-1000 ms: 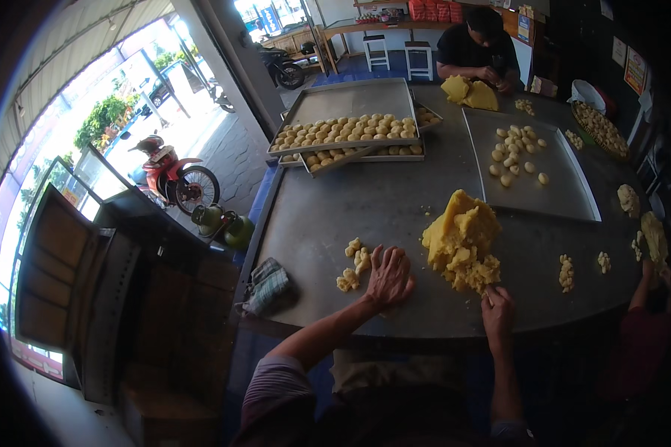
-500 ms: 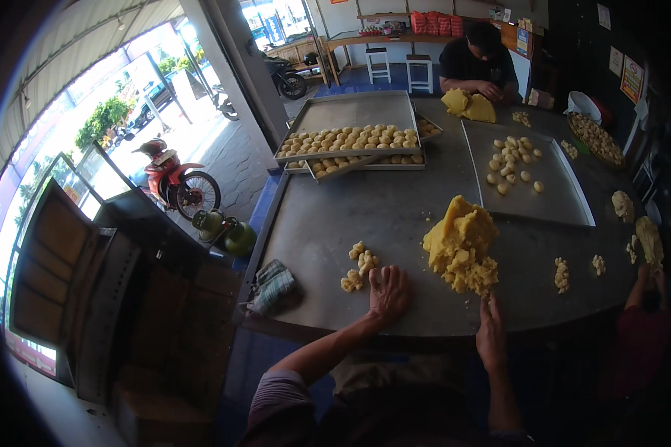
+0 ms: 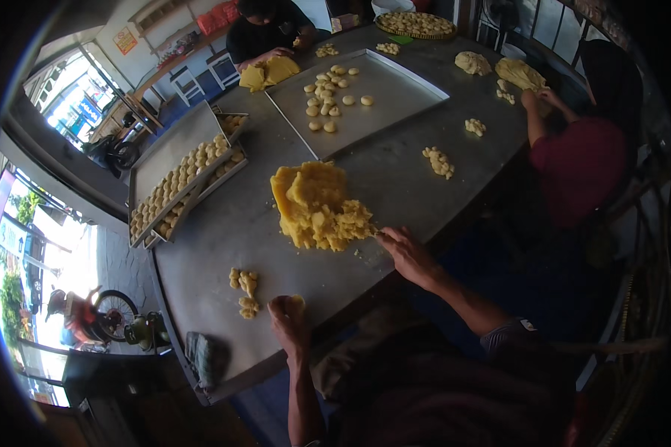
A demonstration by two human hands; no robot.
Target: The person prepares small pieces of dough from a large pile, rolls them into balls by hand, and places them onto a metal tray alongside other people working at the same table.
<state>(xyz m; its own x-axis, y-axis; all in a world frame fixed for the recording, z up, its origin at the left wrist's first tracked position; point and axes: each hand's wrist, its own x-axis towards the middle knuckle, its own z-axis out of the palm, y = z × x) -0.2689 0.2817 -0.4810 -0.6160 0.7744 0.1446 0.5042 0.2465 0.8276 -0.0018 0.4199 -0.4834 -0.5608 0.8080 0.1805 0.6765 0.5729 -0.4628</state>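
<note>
A big mound of crumbly yellow filling or dough [image 3: 317,205] sits in the middle of the metal-topped table [image 3: 224,328]. My right hand [image 3: 410,257] is at its near right edge, fingers drawn together by the crumbs; what they pinch is too small to make out. By the table's near edge my left hand [image 3: 287,324] is closed around a pale yellow lump of dough [image 3: 298,302], which shows at its fingertips. Just left and beyond that hand lies a small cluster of dough lumps [image 3: 244,290].
Stacked trays of dough balls [image 3: 175,182] stand left; another tray [image 3: 402,93] lies beyond the mound. A folded cloth [image 3: 201,357] rests at the near left corner. One person [image 3: 265,33] works at the far side, another [image 3: 581,164] kneads dough [image 3: 520,74] on the right.
My view has swung to the right. My left hand was resting on the table by the small lumps and now holds a dough lump nearer the edge. My right hand remains by the mound.
</note>
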